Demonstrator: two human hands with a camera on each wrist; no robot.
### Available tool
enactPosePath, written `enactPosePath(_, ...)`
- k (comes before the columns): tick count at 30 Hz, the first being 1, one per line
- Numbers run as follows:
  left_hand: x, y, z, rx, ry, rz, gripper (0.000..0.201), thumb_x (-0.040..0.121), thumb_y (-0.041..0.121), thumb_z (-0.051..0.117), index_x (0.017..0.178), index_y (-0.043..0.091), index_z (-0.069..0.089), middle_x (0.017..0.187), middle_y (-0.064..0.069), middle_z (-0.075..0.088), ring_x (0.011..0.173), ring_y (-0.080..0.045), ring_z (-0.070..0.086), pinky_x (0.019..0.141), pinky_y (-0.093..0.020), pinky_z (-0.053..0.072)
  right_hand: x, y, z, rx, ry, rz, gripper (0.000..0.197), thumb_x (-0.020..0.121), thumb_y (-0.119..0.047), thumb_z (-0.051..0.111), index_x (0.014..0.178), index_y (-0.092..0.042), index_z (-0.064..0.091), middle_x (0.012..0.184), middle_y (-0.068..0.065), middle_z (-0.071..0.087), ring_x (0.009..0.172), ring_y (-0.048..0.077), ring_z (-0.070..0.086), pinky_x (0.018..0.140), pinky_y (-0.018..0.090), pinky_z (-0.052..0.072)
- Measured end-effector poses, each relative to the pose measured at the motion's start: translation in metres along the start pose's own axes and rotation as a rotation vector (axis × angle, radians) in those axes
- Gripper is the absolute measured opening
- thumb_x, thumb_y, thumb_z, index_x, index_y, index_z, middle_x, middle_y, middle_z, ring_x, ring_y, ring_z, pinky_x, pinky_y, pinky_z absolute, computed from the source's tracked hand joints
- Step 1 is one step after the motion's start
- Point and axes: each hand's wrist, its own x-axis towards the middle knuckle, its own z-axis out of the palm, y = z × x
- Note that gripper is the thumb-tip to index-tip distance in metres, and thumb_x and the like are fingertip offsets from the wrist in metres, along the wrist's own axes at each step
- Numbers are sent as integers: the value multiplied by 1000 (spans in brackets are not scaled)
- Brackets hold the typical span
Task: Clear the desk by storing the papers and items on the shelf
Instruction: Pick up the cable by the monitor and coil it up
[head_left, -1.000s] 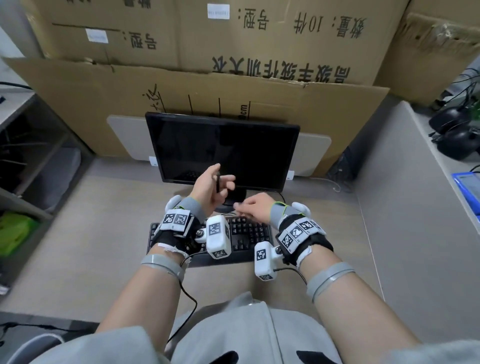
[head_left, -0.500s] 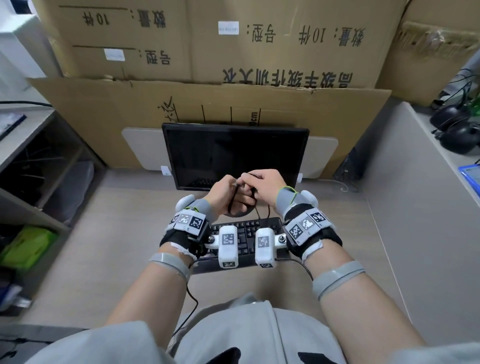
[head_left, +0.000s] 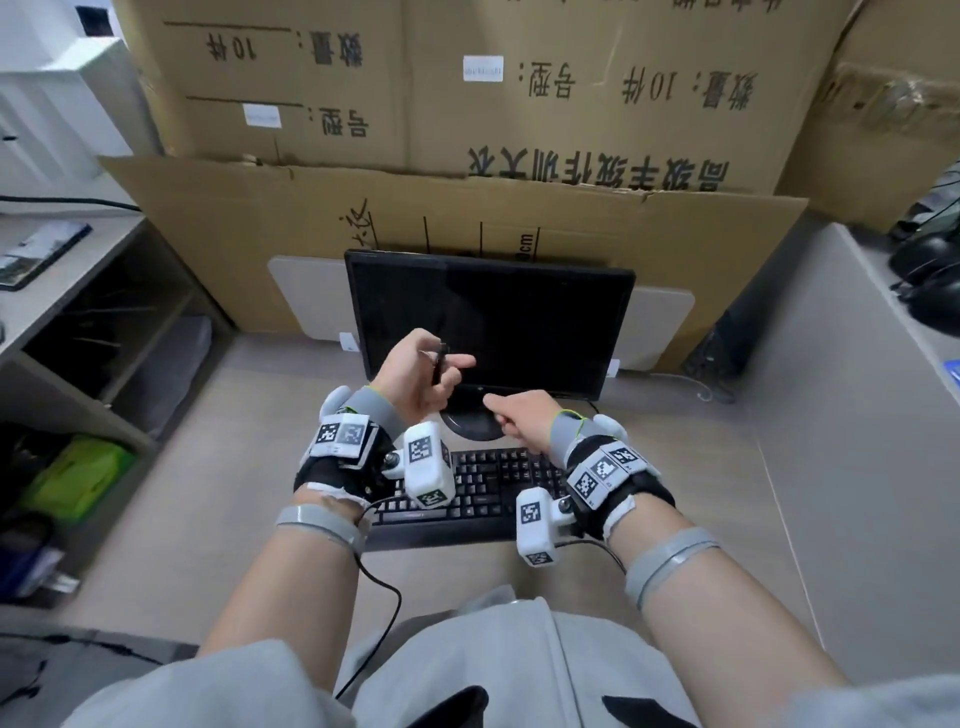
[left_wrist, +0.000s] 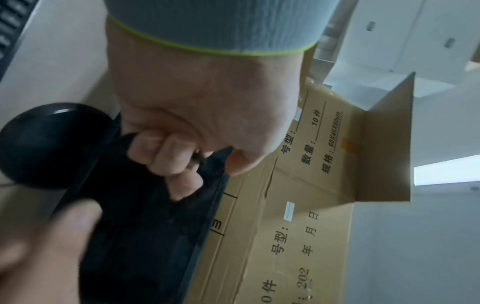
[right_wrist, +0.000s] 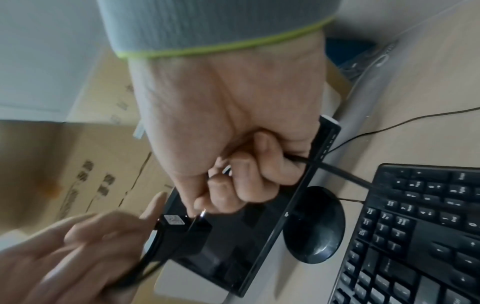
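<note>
The left hand (head_left: 410, 379) is staying raised in front of the lower part of the monitor (head_left: 493, 322). Its fingers are curling and its thumb is pinching a black cable (right_wrist: 335, 168). In the right wrist view a small black plug (right_wrist: 172, 221) with a white label is sitting at the left fingertips, and loops of black cord are hanging under this hand.

The right hand (head_left: 522, 418) is hovering just beside it, lower and to the right, above the round monitor stand (head_left: 470, 423). Its fingers are closing into a fist around the same black cable. From the fist the cord is running down toward the back edge of the keyboard (head_left: 483, 483); I cannot tell where it is ending. So the cable is being held in the air by both hands, over the desk (head_left: 156, 519), between the monitor and the keyboard.

The keyboard is lying near the front edge of the desk, under both wrists. Behind the monitor, large cardboard boxes (head_left: 571, 104) are standing at the back edge. At the left edge of the desk a shelf (head_left: 88, 415) is standing, with a green object (head_left: 78, 478) in a lower compartment.
</note>
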Motion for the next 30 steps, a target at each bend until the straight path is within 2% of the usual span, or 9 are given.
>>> enactPosePath(6, -1, -22, 24, 239, -177, -103, 62, 94, 40, 17, 79, 2, 63, 40, 6, 16, 31, -9, 11, 33, -10, 14, 7, -12, -30, 332, 192, -38, 40, 95, -37, 53, 61, -17, 48, 55, 0, 43, 28, 7, 28, 31, 13, 21)
enactPosePath(8, 4, -34, 37, 258, -133, -115, 59, 95, 43, 17, 73, 8, 61, 41, 3, 24, 30, -11, 16, 34, -10, 16, 3, -24, -27, 407, 160, -100, 36, 97, -26, 52, 64, -10, 53, 52, 3, 48, 24, 5, 31, 31, 11, 26)
enactPosePath(11, 13, -39, 41, 165, -44, -67, 69, 96, 54, 20, 54, 14, 57, 53, -6, 48, 40, -19, 42, 39, -15, 29, -5, -33, -16, 434, -67, -199, 26, 98, -9, 47, 75, -1, 55, 48, 7, 50, 25, 8, 34, 31, 11, 28)
enactPosePath(15, 17, -30, 26, -18, 106, -5, 68, 90, 69, 34, 87, 4, 55, 81, -15, 59, 73, -24, 57, 65, -30, 47, -6, -19, -5, 130, -282, -352, 22, 97, -11, 49, 79, -5, 61, 60, 8, 59, 32, 9, 34, 35, 14, 23)
enactPosePath(18, 11, -18, 22, -162, 220, 88, 60, 94, 63, 36, 96, 5, 49, 97, -17, 68, 78, -28, 65, 61, -33, 48, -4, -8, 3, -11, -387, -365, 28, 96, -17, 53, 69, -14, 62, 60, -1, 63, 38, 11, 37, 38, 19, 24)
enactPosePath(20, 4, -8, 20, -226, 216, 133, 60, 96, 61, 34, 104, 3, 48, 89, -17, 68, 54, -20, 56, 44, -22, 37, -4, -3, 5, -75, -303, -349, 23, 94, -21, 57, 77, -12, 70, 55, -8, 58, 39, 6, 38, 40, 18, 28)
enactPosePath(22, 1, -4, 17, -164, 208, 134, 66, 95, 62, 32, 106, 2, 56, 63, -6, 58, 39, -11, 37, 37, -17, 24, 1, 4, -1, -66, -76, -321, 25, 91, -30, 64, 80, -9, 72, 46, -12, 50, 41, 3, 38, 45, 16, 30)
enactPosePath(26, -1, -10, 17, 93, 41, 125, 82, 95, 66, 23, 93, -1, 70, 39, 4, 27, 30, -11, 16, 33, -15, 13, 12, 7, -20, 49, 283, -302, 30, 87, -39, 69, 70, -15, 66, 52, -9, 50, 47, 4, 41, 46, 12, 34)
enactPosePath(30, -2, -18, 25, 242, -45, 77, 77, 94, 65, 28, 69, 4, 69, 42, 4, 16, 35, -12, 9, 39, -19, 6, 11, -11, -28, 276, 338, -373, 30, 89, -39, 66, 67, -19, 67, 42, -13, 49, 39, 3, 38, 50, 20, 35)
